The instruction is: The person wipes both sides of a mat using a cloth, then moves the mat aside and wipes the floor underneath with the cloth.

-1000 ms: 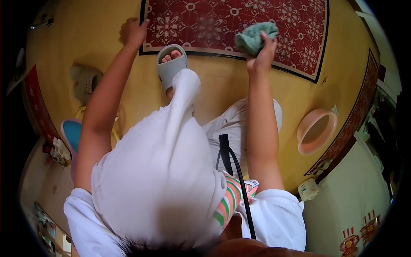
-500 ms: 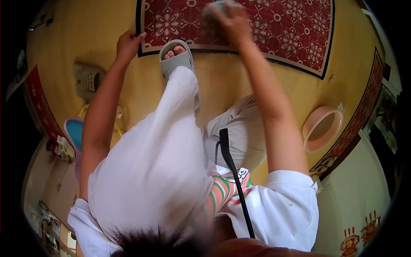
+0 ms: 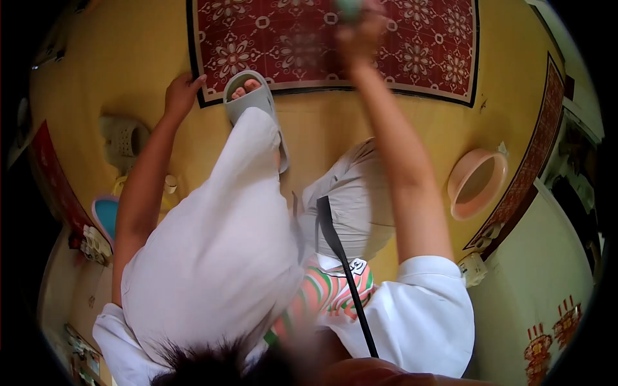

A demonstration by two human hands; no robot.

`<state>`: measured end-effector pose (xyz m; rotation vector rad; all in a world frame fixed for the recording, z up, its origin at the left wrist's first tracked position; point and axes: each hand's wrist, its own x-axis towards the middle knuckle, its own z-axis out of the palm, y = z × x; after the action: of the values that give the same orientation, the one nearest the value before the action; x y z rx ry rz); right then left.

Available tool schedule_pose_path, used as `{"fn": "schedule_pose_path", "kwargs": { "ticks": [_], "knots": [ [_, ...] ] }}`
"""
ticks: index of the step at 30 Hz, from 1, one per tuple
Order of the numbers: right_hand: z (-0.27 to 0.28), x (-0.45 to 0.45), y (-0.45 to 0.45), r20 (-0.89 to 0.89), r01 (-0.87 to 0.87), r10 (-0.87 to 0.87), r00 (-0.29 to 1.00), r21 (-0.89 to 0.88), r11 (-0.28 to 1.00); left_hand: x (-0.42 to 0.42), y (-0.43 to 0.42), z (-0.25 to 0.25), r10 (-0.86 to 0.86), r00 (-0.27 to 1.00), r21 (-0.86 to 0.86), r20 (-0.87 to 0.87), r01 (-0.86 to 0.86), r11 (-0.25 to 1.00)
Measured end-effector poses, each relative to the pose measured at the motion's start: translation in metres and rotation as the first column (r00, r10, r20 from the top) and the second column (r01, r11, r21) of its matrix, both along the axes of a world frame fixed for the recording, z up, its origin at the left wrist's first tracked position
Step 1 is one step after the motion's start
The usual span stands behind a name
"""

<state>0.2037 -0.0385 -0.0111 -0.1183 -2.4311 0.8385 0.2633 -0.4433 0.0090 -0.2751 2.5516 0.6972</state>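
Observation:
A dark red mat with white flower patterns and a black border lies on the yellow floor ahead. My left hand is at its near left corner, with the thumb on the edge and the other fingers curled. Over the middle of the mat, my right hand is smeared by motion. Its fingers are closed round a green object, too blurred and cut off by the frame's top to tell its kind. My foot in a grey slipper rests close to the mat's near edge.
A pink basin stands on the floor to the right. Grey slotted footwear and a blue-lined basin are at the left. Other red patterned strips run along both sides. A black strap hangs before me.
The view has shifted, so the mat sits further left and lower in the picture. My right hand has moved slightly over the mat with the green object. My left hand stays at the corner.

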Motion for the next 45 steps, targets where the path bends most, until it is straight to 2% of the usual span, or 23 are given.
{"fn": "schedule_pose_path", "kwargs": {
  "ticks": [1, 5, 7, 10, 11, 12, 13, 14, 15, 16, 18, 21, 23, 25, 26, 28, 30, 33, 35, 37, 41, 43, 45],
  "knots": [
    [-0.007, 0.006, -0.031, -0.023, -0.277, 0.291, 0.956, 0.247, 0.929, 0.0, -0.005, -0.004, -0.015, 1.0, 0.005, -0.02, 0.015, 1.0],
    [-0.014, 0.026, -0.134, -0.016, -0.657, 0.714, 0.7, 0.377, 0.653, 0.008, -0.019, -0.007, 0.027, 1.0, 0.113, 0.017, -0.028, 0.993],
    [-0.026, 0.021, -0.129, 0.106, -0.705, 0.72, 0.686, 0.34, 0.622, 0.012, -0.011, 0.0, 0.041, 0.999, 0.127, -0.029, -0.037, 0.991],
    [-0.031, -0.01, -0.062, 0.194, -0.631, 0.666, 0.72, 0.582, 0.513, 0.012, -0.003, 0.013, 0.081, 0.996, 0.173, -0.035, -0.074, 0.982],
    [-0.034, -0.019, -0.024, 0.264, -0.656, 0.618, 0.74, 0.484, 0.579, 0.012, -0.002, 0.015, 0.081, 0.996, 0.196, -0.035, -0.073, 0.978],
    [-0.025, -0.027, 0.012, 0.073, -0.558, 0.573, 0.816, 0.36, 0.748, 0.01, -0.003, 0.016, 0.083, 0.996, 0.218, -0.044, -0.072, 0.973],
    [0.003, -0.046, 0.047, 0.113, -0.589, 0.581, 0.806, 0.255, 0.767, 0.01, -0.006, 0.011, 0.081, 0.996, 0.231, -0.028, -0.072, 0.97],
    [0.03, -0.038, 0.061, 0.161, -0.316, 0.371, 0.914, -0.29, 0.903, 0.012, -0.011, 0.002, 0.078, 0.997, 0.239, -0.014, -0.073, 0.968],
    [-0.012, -0.033, 0.112, 0.245, -0.173, 0.128, 0.961, 0.17, 0.97, 0.012, -0.02, -0.006, 0.074, 0.997, 0.242, 0.003, -0.072, 0.968],
    [-0.054, -0.028, 0.163, 0.213, -0.001, -0.155, 0.965, 0.592, 0.806, 0.013, -0.023, -0.012, 0.084, 0.996, 0.222, 0.041, -0.091, 0.971],
    [-0.049, -0.029, 0.202, 0.331, 0.159, -0.429, 0.841, 0.607, 0.779, 0.01, -0.028, -0.019, 0.088, 0.99, 0.243, 0.112, -0.113, 0.963],
    [-0.041, -0.051, 0.184, 0.378, 0.387, -0.6, 0.705, 0.504, 0.772, 0.008, -0.026, -0.03, 0.057, 0.991, 0.252, 0.124, -0.087, 0.964],
    [-0.024, -0.073, 0.139, 0.305, 0.501, -0.585, 0.751, 0.315, 0.806, 0.008, -0.017, -0.021, 0.042, 0.991, 0.175, 0.13, -0.065, 0.983],
    [-0.012, -0.079, 0.056, 0.174, 0.285, -0.293, 0.94, 0.071, 0.956, 0.018, -0.018, -0.016, 0.083, 0.991, 0.183, 0.106, -0.102, 0.978],
    [-0.014, -0.074, 0.017, 0.107, -0.022, 0.015, 0.994, 0.066, 0.998, 0.019, -0.02, -0.02, 0.08, 0.991, 0.207, 0.108, -0.101, 0.973],
    [-0.024, -0.064, -0.058, 0.028, -0.556, 0.556, 0.83, 0.107, 0.824, 0.023, -0.022, -0.02, 0.072, 0.991, 0.221, 0.111, -0.095, 0.971],
    [-0.031, -0.038, -0.12, 0.138, -0.737, 0.725, 0.674, 0.193, 0.648, 0.022, -0.02, -0.02, 0.061, 0.993, 0.207, 0.101, -0.08, 0.975],
    [-0.038, -0.038, -0.101, 0.21, -0.773, 0.746, 0.632, 0.235, 0.589, 0.019, -0.015, -0.012, 0.013, 0.994, 0.141, 0.112, -0.028, 0.99],
    [-0.035, -0.059, -0.042, 0.244, -0.655, 0.617, 0.748, 0.418, 0.629, 0.019, -0.018, -0.015, 0.016, 0.99, 0.108, 0.139, -0.031, 0.994],
    [-0.057, -0.075, 0.039, 0.268, -0.437, 0.353, 0.897, 0.408, 0.802, 0.015, -0.018, -0.011, -0.008, 0.985, 0.08, 0.171, -0.006, 0.997],
    [-0.034, -0.101, 0.144, 0.481, 0.004, -0.229, 0.846, 0.423, 0.906, 0.011, -0.017, -0.004, -0.049, 0.991, 0.065, 0.127, 0.041, 0.997],
    [-0.029, -0.097, 0.15, 0.412, 0.153, -0.381, 0.828, 0.488, 0.86, 0.006, -0.017, 0.003, -0.05, 0.972, 0.101, 0.231, 0.027, 0.994],
    [0.0, -0.075, 0.104, 0.411, 0.057, -0.216, 0.886, 0.366, 0.929, -0.004, -0.014, 0.009, -0.016, 0.99, 0.071, 0.143, 0.006, 0.997]
  ]
}}
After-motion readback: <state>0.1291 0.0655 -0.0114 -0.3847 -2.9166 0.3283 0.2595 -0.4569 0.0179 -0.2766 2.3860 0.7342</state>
